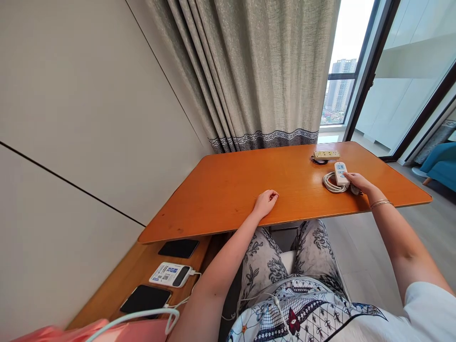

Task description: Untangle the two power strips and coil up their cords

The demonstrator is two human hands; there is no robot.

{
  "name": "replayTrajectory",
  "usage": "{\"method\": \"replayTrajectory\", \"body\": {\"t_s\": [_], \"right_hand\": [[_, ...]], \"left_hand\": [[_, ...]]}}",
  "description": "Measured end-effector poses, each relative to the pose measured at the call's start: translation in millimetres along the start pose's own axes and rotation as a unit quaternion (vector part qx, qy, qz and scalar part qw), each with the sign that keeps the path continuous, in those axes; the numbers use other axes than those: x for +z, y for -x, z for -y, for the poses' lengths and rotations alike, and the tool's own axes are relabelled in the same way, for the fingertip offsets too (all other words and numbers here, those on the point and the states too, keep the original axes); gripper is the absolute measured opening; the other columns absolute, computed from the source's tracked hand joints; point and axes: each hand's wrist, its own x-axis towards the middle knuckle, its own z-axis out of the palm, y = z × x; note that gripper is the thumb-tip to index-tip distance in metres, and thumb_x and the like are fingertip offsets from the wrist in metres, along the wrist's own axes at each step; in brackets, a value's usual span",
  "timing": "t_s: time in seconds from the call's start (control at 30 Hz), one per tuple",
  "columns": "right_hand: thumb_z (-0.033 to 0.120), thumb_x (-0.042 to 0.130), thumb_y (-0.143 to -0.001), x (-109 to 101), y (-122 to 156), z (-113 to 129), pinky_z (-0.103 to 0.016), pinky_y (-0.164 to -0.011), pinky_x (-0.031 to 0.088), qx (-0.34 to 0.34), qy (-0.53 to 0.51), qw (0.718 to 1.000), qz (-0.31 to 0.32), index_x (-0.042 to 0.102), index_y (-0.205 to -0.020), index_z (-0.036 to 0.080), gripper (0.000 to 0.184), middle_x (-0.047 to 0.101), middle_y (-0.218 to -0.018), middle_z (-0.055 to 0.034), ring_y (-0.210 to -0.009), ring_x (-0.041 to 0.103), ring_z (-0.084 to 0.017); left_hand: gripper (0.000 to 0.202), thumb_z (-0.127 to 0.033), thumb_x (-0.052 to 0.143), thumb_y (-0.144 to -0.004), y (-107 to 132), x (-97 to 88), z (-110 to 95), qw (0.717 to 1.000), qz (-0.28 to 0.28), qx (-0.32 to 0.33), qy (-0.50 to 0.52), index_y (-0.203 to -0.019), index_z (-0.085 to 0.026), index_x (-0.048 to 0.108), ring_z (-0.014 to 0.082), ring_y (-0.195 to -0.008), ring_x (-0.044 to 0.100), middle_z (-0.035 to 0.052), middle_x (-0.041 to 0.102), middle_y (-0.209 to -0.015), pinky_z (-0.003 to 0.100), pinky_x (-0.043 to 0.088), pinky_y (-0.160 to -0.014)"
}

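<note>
My right hand (359,182) grips the side of a white power strip (341,174) with sockets on its face, at the right of the table. Its pale cable (332,186) lies coiled beside and partly beneath it; the plug end is partly hidden by my hand. A second, cream-coloured power strip (327,155) lies just behind, with a dark cord next to it, touched by neither hand. My left hand (266,203) rests on the tabletop near the front edge, its fingers curled in and nothing visible in them.
The orange-brown wooden table (221,190) has its front edge above my knees. On a lower ledge at left lie a white power bank (171,274) with a cable and a black phone (146,299). A grey curtain (270,71) hangs behind; a teal chair (440,161) stands far right.
</note>
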Motion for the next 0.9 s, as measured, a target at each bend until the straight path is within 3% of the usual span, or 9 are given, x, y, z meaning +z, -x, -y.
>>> {"method": "replayTrajectory", "body": {"t_s": [0.17, 0.37, 0.53, 0.77, 0.9], "right_hand": [[0.044, 0.059, -0.09, 4.2, -10.4, -3.7, -0.028, -0.075, 0.052, -0.002, 0.092, 0.995, -0.041, 0.075, -0.103, 0.015, 0.035, 0.076, -0.096, -0.0133, -0.09, 0.069, -0.025], [0.038, 0.057, -0.091, 6.3, -22.2, -2.7, -0.032, -0.086, 0.049, -0.029, 0.179, 0.981, -0.064, 0.068, -0.123, 0.012, 0.043, 0.07, -0.12, -0.0178, -0.106, 0.067, -0.028], [0.033, 0.053, -0.093, 5.8, -20.5, 2.6, -0.033, -0.09, 0.048, -0.051, 0.217, 0.972, -0.072, 0.065, -0.126, 0.009, 0.042, 0.067, -0.126, -0.0199, -0.111, 0.064, -0.028], [0.04, 0.054, -0.094, 5.3, -8.3, 11.0, -0.042, -0.102, 0.043, -0.058, 0.242, 0.96, -0.125, 0.058, -0.134, 0.008, 0.051, 0.057, -0.134, -0.0255, -0.124, 0.055, -0.032], [0.034, 0.051, -0.093, 21.9, 18.6, 30.0, -0.048, -0.108, 0.037, -0.172, 0.224, 0.932, -0.227, 0.06, -0.131, 0.012, 0.044, 0.056, -0.134, -0.0219, -0.126, 0.049, -0.033]], "left_hand": [[0.015, -0.022, 0.053, -0.087, 2.2, -1.7, -1.7, 1.0, 0.004, 0.007, -0.009, -0.085, -0.02, 0.068, 0.0182, -0.081, 0.064, 0.0046, 0.071, -0.089, 0.03, 0.049, -0.073], [0.015, -0.023, 0.052, -0.087, 3.3, -0.7, 0.3, 1.0, 0.003, 0.011, -0.011, -0.085, -0.02, 0.067, 0.0182, -0.081, 0.064, 0.0046, 0.07, -0.089, 0.03, 0.049, -0.075], [0.015, -0.023, 0.053, -0.087, 2.9, 0.7, 2.2, 1.0, -0.004, 0.018, -0.01, -0.085, -0.02, 0.067, 0.0175, -0.08, 0.064, 0.0042, 0.07, -0.087, 0.03, 0.05, -0.075], [0.017, -0.024, 0.052, -0.087, 3.8, -0.8, 0.4, 1.0, 0.0, 0.015, -0.004, -0.085, -0.02, 0.068, 0.0185, -0.081, 0.063, 0.0051, 0.07, -0.088, 0.031, 0.05, -0.076], [0.017, -0.024, 0.052, -0.086, 3.8, -1.7, -1.2, 1.0, 0.001, 0.013, -0.001, -0.085, -0.02, 0.068, 0.0184, -0.081, 0.063, 0.0052, 0.07, -0.088, 0.031, 0.05, -0.075]]}}
